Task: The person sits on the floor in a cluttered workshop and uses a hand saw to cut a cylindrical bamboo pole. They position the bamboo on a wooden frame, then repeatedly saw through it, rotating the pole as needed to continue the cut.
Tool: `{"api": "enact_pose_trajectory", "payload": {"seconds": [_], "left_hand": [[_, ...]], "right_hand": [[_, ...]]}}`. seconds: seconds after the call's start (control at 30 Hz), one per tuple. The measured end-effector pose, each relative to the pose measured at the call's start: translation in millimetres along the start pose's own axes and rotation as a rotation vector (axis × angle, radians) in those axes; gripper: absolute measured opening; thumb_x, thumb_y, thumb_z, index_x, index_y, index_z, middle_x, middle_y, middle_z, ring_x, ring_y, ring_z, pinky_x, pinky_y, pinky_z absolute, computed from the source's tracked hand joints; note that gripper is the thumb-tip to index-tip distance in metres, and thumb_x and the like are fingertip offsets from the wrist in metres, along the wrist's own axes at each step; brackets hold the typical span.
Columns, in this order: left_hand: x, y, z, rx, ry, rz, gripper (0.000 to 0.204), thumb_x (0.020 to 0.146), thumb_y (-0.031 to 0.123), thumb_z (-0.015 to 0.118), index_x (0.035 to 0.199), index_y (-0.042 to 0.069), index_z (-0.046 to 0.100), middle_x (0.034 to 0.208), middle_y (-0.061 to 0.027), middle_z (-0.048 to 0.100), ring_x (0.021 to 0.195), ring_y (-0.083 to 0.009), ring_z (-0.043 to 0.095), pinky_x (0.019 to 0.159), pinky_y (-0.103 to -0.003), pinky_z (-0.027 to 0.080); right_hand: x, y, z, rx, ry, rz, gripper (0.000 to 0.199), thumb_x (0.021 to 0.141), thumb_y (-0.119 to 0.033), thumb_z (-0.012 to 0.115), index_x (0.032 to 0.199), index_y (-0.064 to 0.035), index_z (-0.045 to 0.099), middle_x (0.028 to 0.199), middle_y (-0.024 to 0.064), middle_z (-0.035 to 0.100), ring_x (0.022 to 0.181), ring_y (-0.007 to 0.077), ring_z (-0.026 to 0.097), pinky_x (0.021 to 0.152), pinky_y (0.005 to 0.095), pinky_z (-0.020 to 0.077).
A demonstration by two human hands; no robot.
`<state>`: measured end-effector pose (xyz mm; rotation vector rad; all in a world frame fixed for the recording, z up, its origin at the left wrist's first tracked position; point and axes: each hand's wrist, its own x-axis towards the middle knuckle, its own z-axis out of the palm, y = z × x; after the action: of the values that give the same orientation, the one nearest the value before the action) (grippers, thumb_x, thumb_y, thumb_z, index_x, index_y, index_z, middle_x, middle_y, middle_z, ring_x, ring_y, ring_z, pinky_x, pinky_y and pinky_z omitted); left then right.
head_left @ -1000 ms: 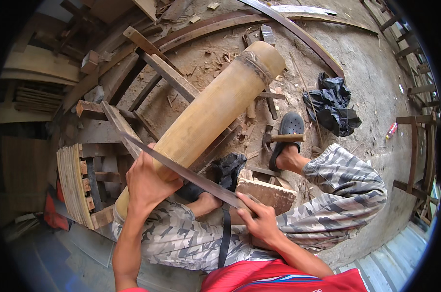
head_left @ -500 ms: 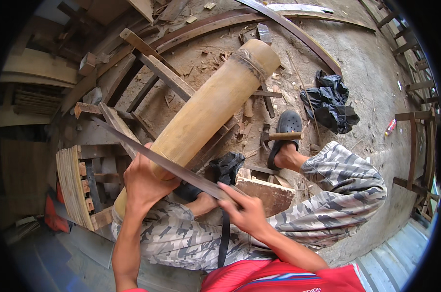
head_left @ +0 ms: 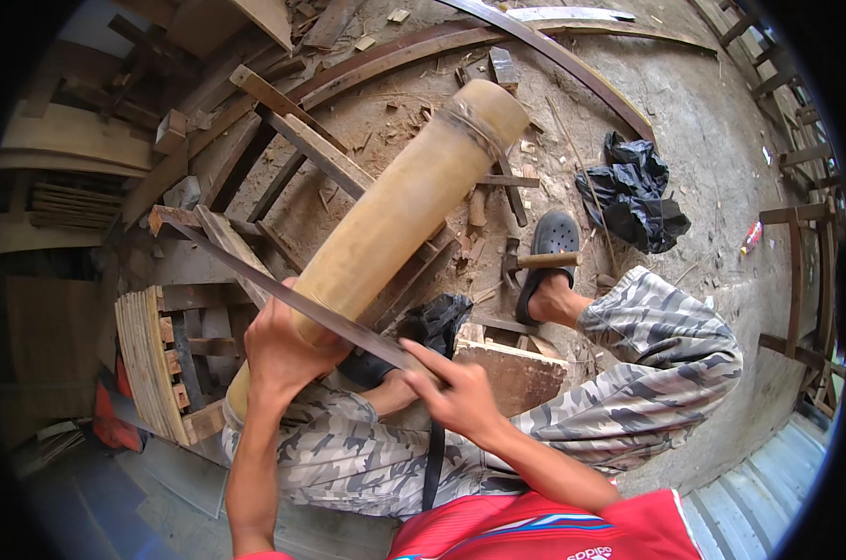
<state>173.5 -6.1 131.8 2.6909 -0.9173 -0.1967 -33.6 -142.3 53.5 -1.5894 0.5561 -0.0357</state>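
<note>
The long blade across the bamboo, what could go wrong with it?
The blade could slip and cut the bare left hand, which is right beside it on the bamboo. The bamboo is round, so it might roll and jerk the blade in the right hand.

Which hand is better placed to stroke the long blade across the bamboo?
Probably the right hand: it holds the long blade at one end. The left hand rests on the bamboo, beside the blade.
</note>
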Motion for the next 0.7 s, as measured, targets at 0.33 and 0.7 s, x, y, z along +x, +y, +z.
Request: {"api": "enact_pose_trajectory", "payload": {"seconds": [0.33,0.7], "left_hand": [[0,4,-7,0.019,-0.069,-0.086,0.078,0.057,0.037,0.093,0.123,0.004,0.063,0.105,-0.0201,0.073,0.096,-0.0393,0.072,0.082,-0.045,0.059],[3,-3,-2,0.007,-0.080,-0.061,0.081,0.056,0.039,0.093,0.123,0.003,0.063,0.107,-0.0196,0.073,0.097,-0.0380,0.073,0.084,-0.045,0.058]], "right_hand": [[-56,56,-27,-0.118,0.092,-0.083,0.046,0.096,-0.033,0.074,0.137,-0.0152,0.068,0.105,0.0233,0.075,0.093,0.0404,0.075,0.080,0.0435,0.0603],[-34,44,-18,-0.133,0.036,-0.083,0.052,0.095,-0.032,0.075,0.142,-0.0125,0.064,0.109,0.0231,0.075,0.094,0.0402,0.075,0.079,0.0435,0.0600]]}}
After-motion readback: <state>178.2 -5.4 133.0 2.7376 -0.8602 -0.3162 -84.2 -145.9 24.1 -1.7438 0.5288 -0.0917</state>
